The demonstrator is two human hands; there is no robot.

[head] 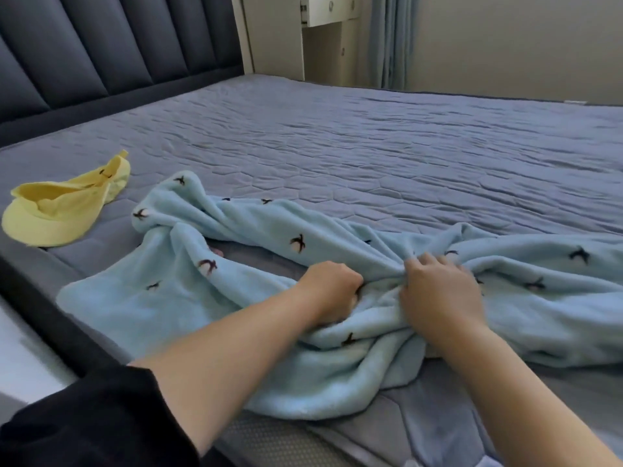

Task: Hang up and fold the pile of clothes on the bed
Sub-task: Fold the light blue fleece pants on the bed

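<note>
While one yellow garment [64, 207] is lying far left on the bed [371, 156], two hands, left hand [332, 291] and right hand [441, 291], are gripping one blue fleece garment [236, 244].

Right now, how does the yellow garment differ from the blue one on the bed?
The blue garment is much larger than the yellow garment. The blue one carries small dark bird shapes; the yellow one looks mostly plain. The left hand and right hand both grip the blue one's bunched middle; the yellow one lies apart, untouched. Both lie unfolded on the bed.
</note>
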